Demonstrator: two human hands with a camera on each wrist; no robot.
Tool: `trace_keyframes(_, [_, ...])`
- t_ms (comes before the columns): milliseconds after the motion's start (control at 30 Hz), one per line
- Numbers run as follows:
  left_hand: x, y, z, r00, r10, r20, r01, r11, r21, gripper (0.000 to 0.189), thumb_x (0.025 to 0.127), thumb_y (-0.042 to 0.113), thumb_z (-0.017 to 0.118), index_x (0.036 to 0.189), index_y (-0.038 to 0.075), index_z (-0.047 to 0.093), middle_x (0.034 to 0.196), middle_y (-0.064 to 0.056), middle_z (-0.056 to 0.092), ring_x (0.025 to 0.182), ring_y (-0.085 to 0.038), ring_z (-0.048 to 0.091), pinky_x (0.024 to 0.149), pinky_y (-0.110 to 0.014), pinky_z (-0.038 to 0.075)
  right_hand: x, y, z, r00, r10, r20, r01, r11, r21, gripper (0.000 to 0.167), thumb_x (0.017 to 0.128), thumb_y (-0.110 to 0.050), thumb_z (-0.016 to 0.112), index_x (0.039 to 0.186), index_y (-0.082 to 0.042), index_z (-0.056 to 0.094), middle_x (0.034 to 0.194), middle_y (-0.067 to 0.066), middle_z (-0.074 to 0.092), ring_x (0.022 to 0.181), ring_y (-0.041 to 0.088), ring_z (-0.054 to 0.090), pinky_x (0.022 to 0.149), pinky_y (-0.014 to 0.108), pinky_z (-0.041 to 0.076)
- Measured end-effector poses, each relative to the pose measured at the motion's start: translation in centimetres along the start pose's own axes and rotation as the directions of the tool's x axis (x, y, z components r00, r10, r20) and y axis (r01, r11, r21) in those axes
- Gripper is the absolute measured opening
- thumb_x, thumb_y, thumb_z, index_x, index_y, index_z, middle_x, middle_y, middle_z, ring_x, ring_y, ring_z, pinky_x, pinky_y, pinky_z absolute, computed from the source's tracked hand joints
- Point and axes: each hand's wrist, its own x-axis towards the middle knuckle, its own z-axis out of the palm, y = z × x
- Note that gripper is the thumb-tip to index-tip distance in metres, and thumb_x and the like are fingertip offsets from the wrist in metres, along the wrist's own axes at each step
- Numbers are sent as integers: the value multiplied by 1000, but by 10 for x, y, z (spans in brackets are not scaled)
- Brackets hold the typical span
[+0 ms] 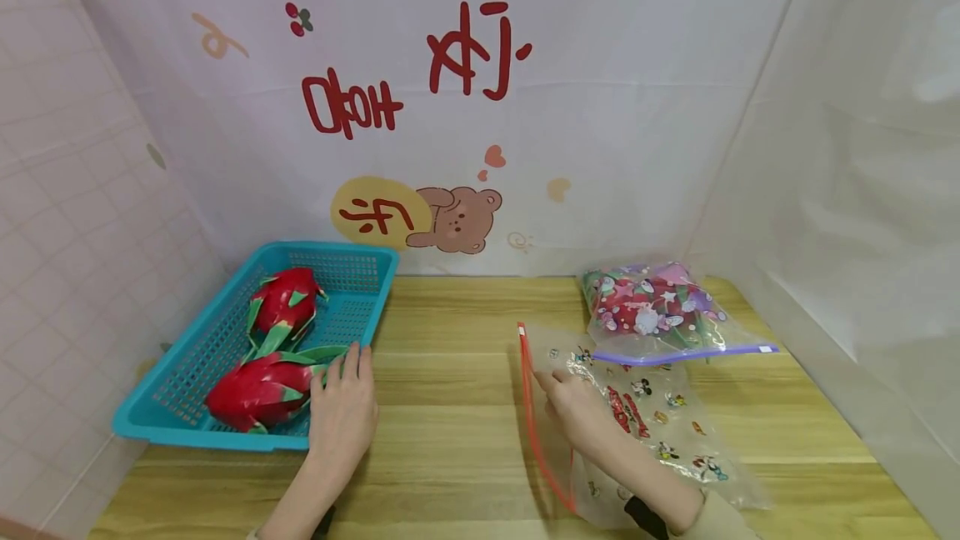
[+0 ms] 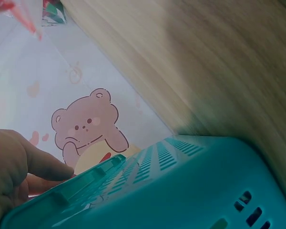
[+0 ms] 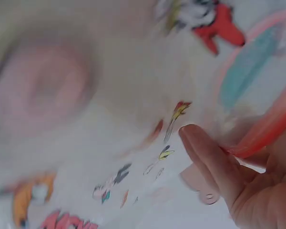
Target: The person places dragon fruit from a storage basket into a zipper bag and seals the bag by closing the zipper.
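My left hand [image 1: 343,407] reaches over the right rim of a blue plastic basket [image 1: 382,273], its fingers at the green leaf tips of the nearer dragon fruit [image 1: 258,390]. In the left wrist view a finger [image 2: 47,167] lies along the rim, while the fingertips inside are partly hidden. A second dragon fruit [image 1: 288,298] sits farther back in the basket. On the right, my right hand [image 1: 581,411] holds the mouth of a clear cartoon-printed zip bag [image 1: 675,423]. Its red zip strip [image 3: 267,133] runs between thumb and fingers, with the mouth spread apart.
Behind the printed bag lies a filled zip bag [image 1: 652,307] with a purple zip strip [image 1: 675,354], its front edge overlapping the other bag. Wooden tabletop [image 1: 450,390] stretches between basket and bags. White printed sheets [image 1: 600,148] wall in the back and sides.
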Motion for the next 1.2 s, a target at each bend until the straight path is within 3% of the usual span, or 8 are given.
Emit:
trace_keyframes(267, [0, 0, -1, 998, 31, 52, -32, 999, 26, 52, 71, 5, 75, 119, -4, 58, 121, -21, 61, 105, -39, 59, 83, -54, 49, 28, -28, -10, 998, -60, -34, 64, 989, 134, 34, 75, 5, 68, 108, 0, 68, 64, 0, 53, 52, 2, 33, 47, 14, 28])
trace_keyframes(400, [3, 5, 0, 984, 174, -23, -175, 984, -25, 56, 63, 1, 78, 115, -2, 59, 122, -20, 60, 112, -40, 56, 85, -52, 50, 39, -39, -15, 993, -98, -69, 107, 984, 141, 33, 76, 4, 67, 109, -2, 68, 61, -1, 52, 53, 3, 32, 47, 13, 25])
trace_keyframes(500, [9, 14, 0, 914, 375, -152, -392, 914, -103, 46, 69, -4, 68, 113, 1, 62, 120, -17, 61, 115, -38, 56, 87, -48, 50, 46, -47, -20, 991, -111, -72, 122, 978, 167, 34, 77, 4, 66, 110, -3, 68, 64, -1, 54, 55, 3, 34, 48, 12, 27])
trace_keyframes(600, [18, 23, 1, 796, 550, -253, -590, 798, -121, 32, 92, -3, 43, 114, 6, 64, 121, -12, 63, 116, -33, 57, 91, -44, 50, 50, -54, -26, 991, -125, -57, 134, 971, 197, 34, 80, 3, 65, 113, -3, 67, 68, -1, 57, 55, 2, 38, 48, 10, 29])
trace_keyframes(667, [23, 28, 1, 730, 619, -290, -664, 744, -82, 41, 101, 2, 27, 113, 9, 65, 120, -7, 64, 116, -29, 58, 92, -40, 51, 52, -58, -29, 988, -143, -52, 151, 965, 215, 35, 80, 3, 64, 114, -2, 67, 72, 0, 60, 55, 2, 42, 47, 9, 31])
trace_keyframes(733, [27, 30, 2, 686, 654, -320, -697, 717, -30, 49, 104, 7, 19, 109, 11, 67, 117, -4, 66, 115, -25, 59, 93, -38, 51, 53, -61, -32, 984, -170, -56, 178, 960, 218, 36, 80, 4, 63, 115, -2, 66, 74, 0, 60, 54, 2, 43, 47, 8, 31])
trace_keyframes(1100, [27, 27, 1, 548, 706, -449, -754, 649, 100, 37, 99, 0, 38, 84, 13, 69, 84, 0, 68, 89, -17, 68, 89, -34, 54, 58, -58, -33, 929, -321, -185, 332, 943, 29, 43, 73, 4, 68, 112, -13, 65, 78, -3, 54, 54, 4, 44, 45, 11, 28])
trace_keyframes(1200, [22, 27, 2, 538, 712, -451, -761, 640, 102, 36, 98, 0, 39, 84, 12, 69, 81, 0, 67, 81, -16, 66, 81, -30, 56, 60, -57, -26, 906, -360, -223, 359, 932, -50, 41, 73, 3, 69, 110, -15, 66, 81, -4, 57, 56, 6, 50, 43, 14, 31])
